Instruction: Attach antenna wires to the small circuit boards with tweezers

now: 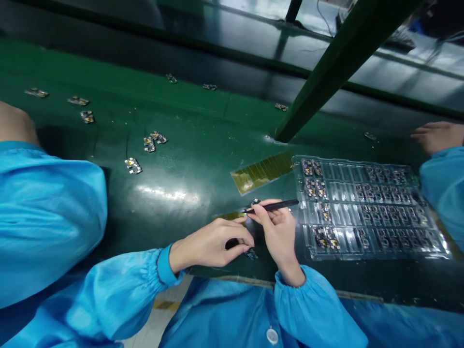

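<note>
Black tweezers (277, 206) are held in my right hand (278, 232), their tip pointing left over a yellow film strip (232, 215). My left hand (217, 242) has its fingers curled beside that strip, with thumb and index finger near a small circuit board (251, 253); whether they grip anything is too small to tell. Another small board (255, 201) shows just behind my right fingers. Behind both hands lies a larger sheet of yellow film pieces (263, 172). To the right is a clear plastic tray (342, 205) with rows of small boards.
Several loose circuit boards (133, 166) are scattered over the green bench (195, 145). A green post (326, 72) rises behind the tray. One person's blue sleeve (50, 217) is at the left; another person's hand (437, 136) rests at the right, beyond the tray.
</note>
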`<state>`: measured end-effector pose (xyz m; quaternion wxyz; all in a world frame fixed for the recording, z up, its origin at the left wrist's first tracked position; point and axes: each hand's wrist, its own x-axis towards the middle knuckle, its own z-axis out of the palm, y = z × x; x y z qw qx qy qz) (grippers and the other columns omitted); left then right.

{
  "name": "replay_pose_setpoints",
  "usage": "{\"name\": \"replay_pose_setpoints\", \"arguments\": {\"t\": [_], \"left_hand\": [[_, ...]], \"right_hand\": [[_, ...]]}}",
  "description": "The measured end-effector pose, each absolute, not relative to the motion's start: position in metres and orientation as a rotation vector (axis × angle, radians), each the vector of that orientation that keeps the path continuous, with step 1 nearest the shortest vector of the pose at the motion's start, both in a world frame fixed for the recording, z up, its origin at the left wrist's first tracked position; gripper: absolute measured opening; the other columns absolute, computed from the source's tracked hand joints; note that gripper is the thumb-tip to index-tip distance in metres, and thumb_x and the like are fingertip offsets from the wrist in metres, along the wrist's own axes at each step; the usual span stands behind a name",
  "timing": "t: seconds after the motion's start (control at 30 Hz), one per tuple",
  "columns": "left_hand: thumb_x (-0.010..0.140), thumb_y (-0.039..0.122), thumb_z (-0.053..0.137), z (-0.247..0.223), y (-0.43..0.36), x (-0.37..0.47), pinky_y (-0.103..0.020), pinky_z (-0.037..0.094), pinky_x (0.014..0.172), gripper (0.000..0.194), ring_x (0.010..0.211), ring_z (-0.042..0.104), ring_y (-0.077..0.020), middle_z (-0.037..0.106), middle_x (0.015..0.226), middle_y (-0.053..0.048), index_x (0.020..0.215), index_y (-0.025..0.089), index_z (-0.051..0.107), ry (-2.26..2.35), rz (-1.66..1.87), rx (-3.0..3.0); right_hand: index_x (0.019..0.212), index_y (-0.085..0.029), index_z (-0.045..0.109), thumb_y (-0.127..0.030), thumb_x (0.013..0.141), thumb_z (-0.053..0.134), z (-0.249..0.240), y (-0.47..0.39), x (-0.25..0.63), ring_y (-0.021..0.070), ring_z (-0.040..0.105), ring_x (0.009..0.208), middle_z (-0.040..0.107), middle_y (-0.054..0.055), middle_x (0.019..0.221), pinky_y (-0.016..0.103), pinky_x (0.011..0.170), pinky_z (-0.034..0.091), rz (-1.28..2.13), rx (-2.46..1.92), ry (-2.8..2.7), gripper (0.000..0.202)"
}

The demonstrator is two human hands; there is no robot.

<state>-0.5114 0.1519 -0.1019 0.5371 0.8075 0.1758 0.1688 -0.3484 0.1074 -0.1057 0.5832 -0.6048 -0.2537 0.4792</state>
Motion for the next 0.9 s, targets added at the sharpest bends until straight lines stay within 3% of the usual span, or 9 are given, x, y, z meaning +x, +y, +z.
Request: {"name": "replay_pose_setpoints", "arguments": {"t": [0.1, 0.3, 0.53, 0.67, 0.8, 0.9], "left_hand": [[0.092, 0.015, 0.059, -0.101, 0.150, -0.513, -0.036, 0.054, 0.097, 0.014, 0.082, 0.072, -0.0171, 0.077, 0.088, -0.005, 0.092, 0.017, 0.073, 0.447, 0.464, 1.837], [0.086, 0.025, 0.071, -0.094, 0.150, -0.507, -0.018, 0.057, 0.062, 0.011, 0.070, 0.072, -0.0128, 0.074, 0.083, -0.004, 0.091, 0.016, 0.070, 0.870, 0.620, 1.258], [0.084, 0.027, 0.074, -0.082, 0.171, -0.462, -0.022, 0.059, 0.077, 0.017, 0.082, 0.072, -0.0136, 0.072, 0.092, -0.004, 0.095, 0.015, 0.070, 0.804, 0.591, 1.000], [0.087, 0.025, 0.071, -0.082, 0.175, -0.451, -0.019, 0.056, 0.078, 0.018, 0.087, 0.072, -0.0133, 0.076, 0.096, -0.006, 0.102, 0.015, 0.072, 0.785, 0.566, 1.075], [0.084, 0.020, 0.073, -0.086, 0.172, -0.453, -0.022, 0.056, 0.088, 0.013, 0.098, 0.073, -0.0148, 0.075, 0.113, -0.006, 0.097, 0.017, 0.073, 0.767, 0.559, 1.059], [0.082, 0.017, 0.074, -0.090, 0.171, -0.455, -0.021, 0.057, 0.087, 0.012, 0.097, 0.073, -0.0144, 0.076, 0.112, -0.005, 0.094, 0.017, 0.073, 0.782, 0.549, 1.057]], "right_hand": [[0.087, -0.018, 0.066, -0.030, 0.080, 0.078, -0.102, 0.107, -0.347, 0.0158, 0.076, 0.076, 0.074, 0.000, 0.080, 0.029, 0.072, 0.066, 1.043, -1.360, -0.578, 0.018], [0.086, -0.019, 0.067, -0.024, 0.082, 0.077, -0.060, 0.100, -0.313, 0.0165, 0.076, 0.073, 0.075, -0.001, 0.079, 0.031, 0.068, 0.067, 0.715, -1.207, -0.512, 0.011], [0.088, -0.019, 0.067, -0.018, 0.083, 0.077, -0.033, 0.074, -0.294, 0.0167, 0.076, 0.073, 0.075, 0.000, 0.079, 0.032, 0.072, 0.066, 0.438, -1.241, -0.583, 0.011], [0.091, -0.019, 0.067, -0.022, 0.081, 0.079, -0.056, 0.073, -0.295, 0.0169, 0.076, 0.076, 0.076, 0.001, 0.083, 0.025, 0.068, 0.062, 0.586, -1.395, -0.570, 0.016], [0.092, -0.019, 0.066, -0.029, 0.082, 0.078, -0.077, 0.080, -0.294, 0.0185, 0.075, 0.078, 0.074, 0.002, 0.084, 0.029, 0.071, 0.061, 0.747, -1.411, -0.518, 0.018], [0.092, -0.019, 0.065, -0.030, 0.082, 0.078, -0.084, 0.085, -0.298, 0.0172, 0.074, 0.078, 0.074, 0.002, 0.085, 0.030, 0.074, 0.061, 0.779, -1.418, -0.503, 0.020]]}}
